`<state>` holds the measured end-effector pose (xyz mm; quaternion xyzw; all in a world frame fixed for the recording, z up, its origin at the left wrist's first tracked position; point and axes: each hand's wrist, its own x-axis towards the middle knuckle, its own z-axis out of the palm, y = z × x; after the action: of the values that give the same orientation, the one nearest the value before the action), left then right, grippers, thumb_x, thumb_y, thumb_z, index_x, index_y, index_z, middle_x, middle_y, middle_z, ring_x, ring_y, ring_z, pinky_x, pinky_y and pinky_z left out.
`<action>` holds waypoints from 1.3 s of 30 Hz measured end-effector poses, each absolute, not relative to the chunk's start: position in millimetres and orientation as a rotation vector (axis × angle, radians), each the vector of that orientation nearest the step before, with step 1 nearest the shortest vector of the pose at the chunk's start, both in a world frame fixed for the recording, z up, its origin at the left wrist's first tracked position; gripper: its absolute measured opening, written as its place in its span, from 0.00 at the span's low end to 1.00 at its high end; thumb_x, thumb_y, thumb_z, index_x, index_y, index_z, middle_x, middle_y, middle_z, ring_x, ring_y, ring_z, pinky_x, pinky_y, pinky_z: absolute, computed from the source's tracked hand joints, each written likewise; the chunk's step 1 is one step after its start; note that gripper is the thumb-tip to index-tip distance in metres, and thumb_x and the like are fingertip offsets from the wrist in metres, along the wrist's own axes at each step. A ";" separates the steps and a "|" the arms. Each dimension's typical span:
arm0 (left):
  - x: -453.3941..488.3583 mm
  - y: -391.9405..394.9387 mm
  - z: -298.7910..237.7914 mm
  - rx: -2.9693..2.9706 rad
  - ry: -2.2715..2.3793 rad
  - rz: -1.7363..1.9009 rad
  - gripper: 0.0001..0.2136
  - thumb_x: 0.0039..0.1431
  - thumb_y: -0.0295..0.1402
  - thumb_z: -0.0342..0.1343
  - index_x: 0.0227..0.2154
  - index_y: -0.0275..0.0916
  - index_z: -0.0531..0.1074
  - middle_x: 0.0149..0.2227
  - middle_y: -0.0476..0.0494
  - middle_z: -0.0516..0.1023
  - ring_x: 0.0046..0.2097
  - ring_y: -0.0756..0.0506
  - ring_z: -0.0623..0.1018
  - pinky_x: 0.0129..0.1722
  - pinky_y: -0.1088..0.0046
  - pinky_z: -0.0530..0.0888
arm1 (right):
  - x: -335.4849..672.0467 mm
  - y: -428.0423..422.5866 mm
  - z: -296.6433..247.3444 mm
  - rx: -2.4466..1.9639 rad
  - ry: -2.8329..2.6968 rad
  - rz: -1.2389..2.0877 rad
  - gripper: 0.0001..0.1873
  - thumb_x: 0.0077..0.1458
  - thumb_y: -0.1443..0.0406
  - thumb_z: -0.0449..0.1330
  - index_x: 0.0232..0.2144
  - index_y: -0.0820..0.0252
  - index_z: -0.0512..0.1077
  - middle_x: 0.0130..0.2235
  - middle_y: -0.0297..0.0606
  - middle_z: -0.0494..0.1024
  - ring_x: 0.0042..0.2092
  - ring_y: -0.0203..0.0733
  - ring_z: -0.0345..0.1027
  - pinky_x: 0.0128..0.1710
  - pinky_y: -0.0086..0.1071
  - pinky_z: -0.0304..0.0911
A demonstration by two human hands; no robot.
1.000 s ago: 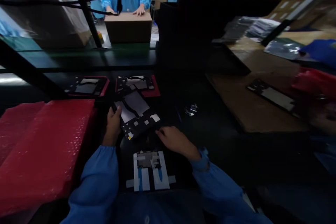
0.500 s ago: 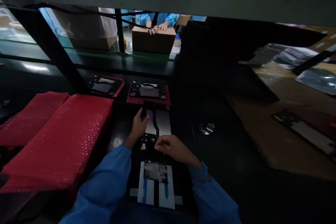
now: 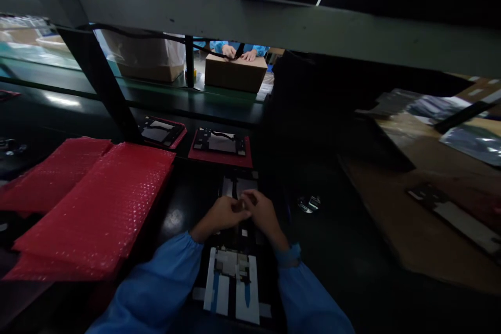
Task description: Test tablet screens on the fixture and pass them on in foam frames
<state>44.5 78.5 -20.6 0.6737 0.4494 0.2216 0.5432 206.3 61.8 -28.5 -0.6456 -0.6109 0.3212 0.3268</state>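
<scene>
My left hand point(image 3: 222, 215) and my right hand point(image 3: 264, 215) meet over a dark device panel point(image 3: 245, 183), fingertips closed in a pinch against each other. What they pinch, if anything, is too small and dim to make out. The panel has a grey plate with a black cable down it, and my hands cover its middle. Just nearer to me lies an opened assembly with white battery-like blocks point(image 3: 247, 300), blue strips and a circuit board point(image 3: 230, 263) at its top.
Red bubble-wrap pouches point(image 3: 97, 203) are piled at the left. Behind my hands, two similar panels point(image 3: 219, 142) point(image 3: 160, 131) rest on red pouches. A small shiny piece point(image 3: 309, 203) lies to the right, near a cardboard sheet point(image 3: 376, 198). Across the bench, another person's hands rest on a carton point(image 3: 235, 73).
My left hand has left the panel's upper left edge and come to my right hand. The right hand, which held a small yellowish strip, has risen slightly. The camera view has tilted up.
</scene>
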 end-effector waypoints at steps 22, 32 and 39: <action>64.6 73.7 -29.9 0.911 1.082 0.764 0.02 0.62 0.25 0.50 0.36 0.37 0.66 0.24 0.51 0.76 0.19 0.53 0.75 0.20 0.81 0.69 | 211.0 72.6 -23.7 -1.682 -1.508 0.867 0.14 0.51 0.58 0.58 0.19 0.55 0.61 0.21 0.32 0.67 0.26 0.38 0.61 0.27 0.31 0.53; 66.4 69.9 -16.6 0.950 1.124 0.721 0.07 0.60 0.25 0.52 0.26 0.35 0.69 0.21 0.50 0.75 0.17 0.53 0.71 0.16 0.81 0.65 | 204.9 69.8 -40.9 -1.419 -1.190 1.006 0.23 0.45 0.44 0.64 0.30 0.56 0.69 0.29 0.37 0.75 0.31 0.43 0.69 0.32 0.35 0.65; 65.0 69.3 -13.8 0.977 1.116 0.698 0.10 0.61 0.25 0.53 0.23 0.35 0.70 0.20 0.50 0.75 0.18 0.54 0.71 0.17 0.82 0.65 | 204.0 69.9 -43.4 -1.386 -1.197 1.005 0.19 0.46 0.48 0.65 0.29 0.55 0.69 0.31 0.36 0.76 0.33 0.43 0.69 0.35 0.37 0.67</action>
<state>65.0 69.3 -13.8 0.4355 0.4975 0.3111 0.6826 204.0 69.9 -43.4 -0.5737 -0.4954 0.4160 0.5024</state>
